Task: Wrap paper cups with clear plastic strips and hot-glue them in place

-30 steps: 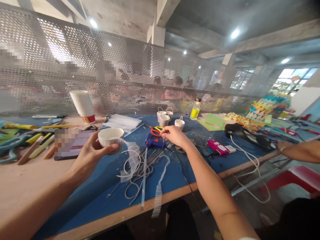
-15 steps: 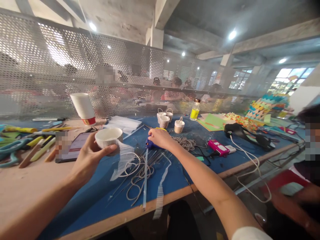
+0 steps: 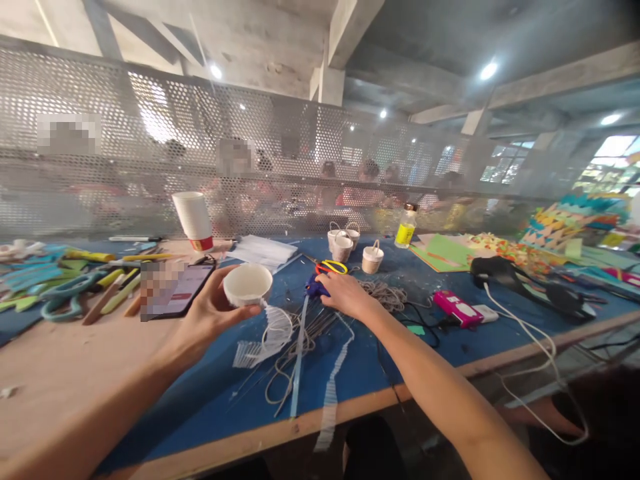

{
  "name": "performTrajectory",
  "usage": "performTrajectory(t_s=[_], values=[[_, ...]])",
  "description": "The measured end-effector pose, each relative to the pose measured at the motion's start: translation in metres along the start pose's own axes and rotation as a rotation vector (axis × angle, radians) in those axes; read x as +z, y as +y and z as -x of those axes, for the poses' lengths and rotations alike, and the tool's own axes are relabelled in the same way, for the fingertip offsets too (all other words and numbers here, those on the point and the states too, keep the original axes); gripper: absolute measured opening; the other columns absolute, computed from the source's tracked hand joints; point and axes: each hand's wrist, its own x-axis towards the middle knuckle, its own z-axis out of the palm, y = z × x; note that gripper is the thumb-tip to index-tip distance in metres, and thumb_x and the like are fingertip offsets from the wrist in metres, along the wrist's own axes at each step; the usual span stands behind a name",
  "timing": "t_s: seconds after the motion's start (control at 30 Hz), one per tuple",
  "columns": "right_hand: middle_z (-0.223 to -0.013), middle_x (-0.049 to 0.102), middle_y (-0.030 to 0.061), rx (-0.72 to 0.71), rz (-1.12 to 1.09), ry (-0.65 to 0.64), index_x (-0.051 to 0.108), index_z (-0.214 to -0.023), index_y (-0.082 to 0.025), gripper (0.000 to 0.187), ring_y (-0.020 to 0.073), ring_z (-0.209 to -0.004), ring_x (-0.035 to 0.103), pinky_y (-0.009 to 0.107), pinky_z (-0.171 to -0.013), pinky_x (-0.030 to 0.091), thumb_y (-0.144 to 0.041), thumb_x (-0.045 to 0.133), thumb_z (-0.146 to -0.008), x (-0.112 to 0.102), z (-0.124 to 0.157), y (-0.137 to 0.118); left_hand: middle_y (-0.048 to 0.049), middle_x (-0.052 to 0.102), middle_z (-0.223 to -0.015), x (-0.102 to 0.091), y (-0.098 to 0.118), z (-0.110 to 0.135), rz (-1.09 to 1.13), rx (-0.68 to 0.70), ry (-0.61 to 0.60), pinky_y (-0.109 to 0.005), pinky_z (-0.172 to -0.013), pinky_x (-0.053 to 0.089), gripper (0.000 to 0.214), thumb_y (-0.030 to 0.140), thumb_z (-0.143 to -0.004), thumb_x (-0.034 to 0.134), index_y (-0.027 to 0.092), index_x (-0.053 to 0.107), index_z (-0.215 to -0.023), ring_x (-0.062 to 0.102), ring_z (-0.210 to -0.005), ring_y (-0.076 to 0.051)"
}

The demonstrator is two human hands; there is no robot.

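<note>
White, round, papery cup (image 3: 248,285), probably light, best held by its wall, sits clasped in the left hand (image 3: 219,304); the right hand (image 3: 349,295) covers a blue plastic gun (image 3: 315,287), grip unclear.

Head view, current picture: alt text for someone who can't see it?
A person's left hand holds a white cup above a cluttered blue table; the right hand touches a blue tool. Small handled cups and a yellow-labelled bottle stand beyond.
</note>
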Motion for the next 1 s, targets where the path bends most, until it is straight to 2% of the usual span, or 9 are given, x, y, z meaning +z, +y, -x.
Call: performTrajectory(t_s=[0.13, 0.27, 0.43, 0.6, 0.8, 0.9, 1.0], values=[[-0.128, 0.058, 0.0163, 0.011, -0.026, 0.107, 0.052, -0.134, -0.015, 0.039, 0.0261, -0.100, 0.068, 0.035, -0.083, 0.052, -0.028, 0.052, -0.097, -0.009, 0.009, 0.006, -0.0033, 0.068, -0.118, 0.000, -0.007, -0.002, 0.011, 0.036, -0.014, -0.025, -0.088, 0.055, 0.080, 0.034, -0.067, 0.089, 0.028, 0.047, -0.134, 0.066, -0.105, -0.019], [-0.123, 0.056, 0.0150, 0.033, -0.094, 0.282, 0.054, -0.133, -0.014, 0.038, 0.0241, -0.094, 0.067, 0.035, -0.081, 0.053, -0.028, 0.051, -0.098, -0.015, 0.016, 0.020, -0.0050, 0.067, -0.121, 0.003, -0.002, 0.000, -0.030, 0.031, 0.012, -0.028, -0.089, 0.056, 0.082, 0.037, -0.066, 0.089, 0.025, 0.046, -0.135, 0.066, -0.106, -0.021], [-0.117, 0.055, 0.0127, 0.103, -0.058, 0.510, 0.053, -0.136, -0.016, 0.041, 0.0242, -0.094, 0.066, 0.037, -0.082, 0.056, -0.027, 0.054, -0.096, -0.019, 0.017, 0.038, -0.0073, 0.065, -0.124, 0.002, 0.009, 0.002, -0.063, -0.012, 0.033, -0.032, -0.093, 0.055, 0.081, 0.037, -0.070, 0.086, 0.022, 0.044, -0.137, 0.064, -0.112, -0.024], [-0.114, 0.056, 0.0148, 0.185, 0.029, 0.769, 0.051, -0.139, -0.014, 0.042, 0.0268, -0.101, 0.064, 0.043, -0.091, 0.056, -0.023, 0.053, -0.098, -0.023, 0.014, 0.045, -0.0059, 0.065, -0.120, 0.002, 0.013, 0.001, -0.030, -0.039, 0.040, -0.034, -0.095, 0.052, 0.076, 0.035, -0.071, 0.086, 0.022, 0.047, -0.135, 0.063, -0.110, -0.024], [-0.118, 0.054, 0.0164, 0.245, -0.016, 1.017, 0.045, -0.143, -0.017, 0.044, 0.0295, -0.110, 0.060, 0.048, -0.096, 0.054, -0.027, 0.052, -0.100, -0.027, 0.015, 0.058, -0.0048, 0.065, -0.115, 0.004, 0.015, 0.000, 0.024, -0.067, 0.024, -0.032, -0.090, 0.051, 0.071, 0.034, -0.072, 0.084, 0.022, 0.048, -0.132, 0.061, -0.107, -0.023], [-0.119, 0.053, 0.0151, 0.226, -0.055, 1.123, 0.044, -0.143, -0.020, 0.043, 0.0284, -0.113, 0.059, 0.049, -0.099, 0.053, -0.030, 0.051, -0.101, -0.029, 0.016, 0.064, -0.0029, 0.065, -0.113, 0.004, 0.016, 0.001, 0.048, -0.082, -0.016, -0.029, -0.086, 0.051, 0.069, 0.033, -0.073, 0.084, 0.023, 0.048, -0.131, 0.060, -0.104, -0.022], [-0.121, 0.053, 0.0145, 0.199, -0.082, 1.219, 0.043, -0.143, -0.021, 0.045, 0.0268, -0.116, 0.057, 0.048, -0.101, 0.051, -0.029, 0.052, -0.101, -0.031, 0.017, 0.068, -0.0008, 0.066, -0.110, 0.004, 0.016, 0.003, 0.048, -0.118, -0.107, -0.029, -0.085, 0.051, 0.069, 0.033, -0.074, 0.083, 0.025, 0.047, -0.132, 0.060, -0.102, -0.021]])
